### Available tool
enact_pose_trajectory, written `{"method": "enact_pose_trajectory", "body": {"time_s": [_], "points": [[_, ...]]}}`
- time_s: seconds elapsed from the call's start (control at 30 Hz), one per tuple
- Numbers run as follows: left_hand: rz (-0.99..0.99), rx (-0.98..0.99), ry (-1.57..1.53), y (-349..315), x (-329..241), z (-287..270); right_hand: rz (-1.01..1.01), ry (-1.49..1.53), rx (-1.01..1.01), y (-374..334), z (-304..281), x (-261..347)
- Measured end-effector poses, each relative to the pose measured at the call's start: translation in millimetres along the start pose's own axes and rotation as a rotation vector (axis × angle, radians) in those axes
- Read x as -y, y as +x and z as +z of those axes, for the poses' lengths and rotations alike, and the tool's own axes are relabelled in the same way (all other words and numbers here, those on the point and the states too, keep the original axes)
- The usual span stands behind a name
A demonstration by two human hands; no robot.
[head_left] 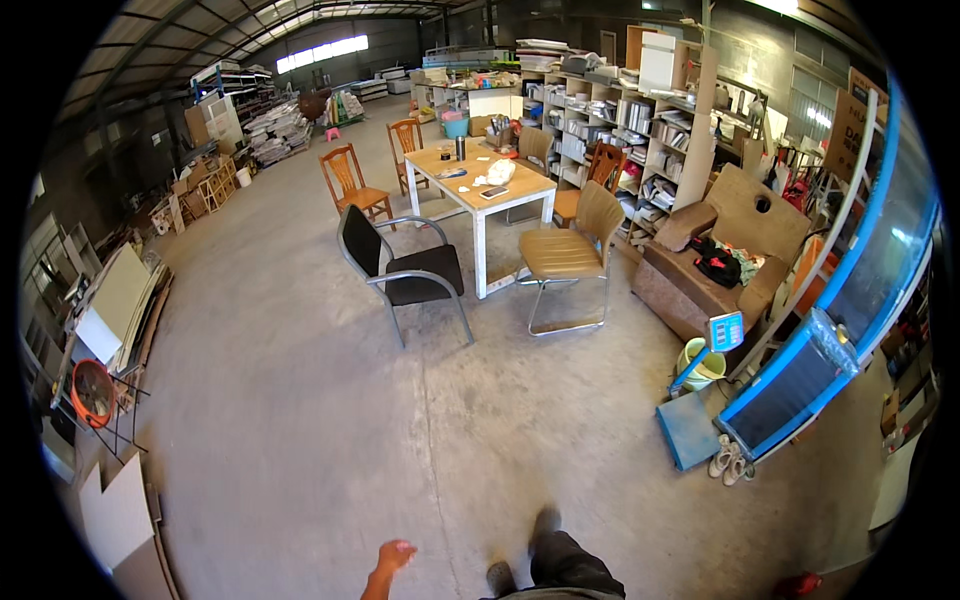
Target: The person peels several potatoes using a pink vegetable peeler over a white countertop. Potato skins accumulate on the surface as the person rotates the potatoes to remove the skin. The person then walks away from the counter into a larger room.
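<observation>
My left hand (397, 554) hangs low over the concrete floor at the bottom of the view, its forearm coming in from the lower edge. Its fingers are small and blurred, and I cannot make out anything in them. No part of my right hand shows. My legs in dark trousers (572, 568) and dark shoes (545, 520) are mid-step just right of that hand. Farther ahead, out of reach, stands a wooden-topped table (520, 190) with white legs. On it are a dark cylindrical bottle (460, 149), a phone (494, 192) and a crumpled white bag (500, 172).
Around the table stand a black armchair (420, 278), a tan metal-framed chair (566, 254) and wooden chairs (349, 184). To the right are a brown sofa chair (690, 275), a blue platform scale (688, 436), shoes (728, 462) and a blue-framed panel (790, 385). An orange fan (92, 392) stands left.
</observation>
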State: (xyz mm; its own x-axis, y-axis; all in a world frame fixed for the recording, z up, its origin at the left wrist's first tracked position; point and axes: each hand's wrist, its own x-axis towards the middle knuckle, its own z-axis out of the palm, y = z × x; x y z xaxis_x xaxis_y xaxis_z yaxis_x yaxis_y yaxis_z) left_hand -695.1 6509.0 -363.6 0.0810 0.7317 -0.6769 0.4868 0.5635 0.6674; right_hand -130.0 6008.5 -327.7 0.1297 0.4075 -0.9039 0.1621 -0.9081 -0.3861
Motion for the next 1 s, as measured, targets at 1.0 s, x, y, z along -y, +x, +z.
{"method": "enact_pose_trajectory", "body": {"time_s": [1.0], "points": [[0.63,-0.242,0.278,717,-901,60,-0.534,-0.086,-0.328,481,-513,1086]]}}
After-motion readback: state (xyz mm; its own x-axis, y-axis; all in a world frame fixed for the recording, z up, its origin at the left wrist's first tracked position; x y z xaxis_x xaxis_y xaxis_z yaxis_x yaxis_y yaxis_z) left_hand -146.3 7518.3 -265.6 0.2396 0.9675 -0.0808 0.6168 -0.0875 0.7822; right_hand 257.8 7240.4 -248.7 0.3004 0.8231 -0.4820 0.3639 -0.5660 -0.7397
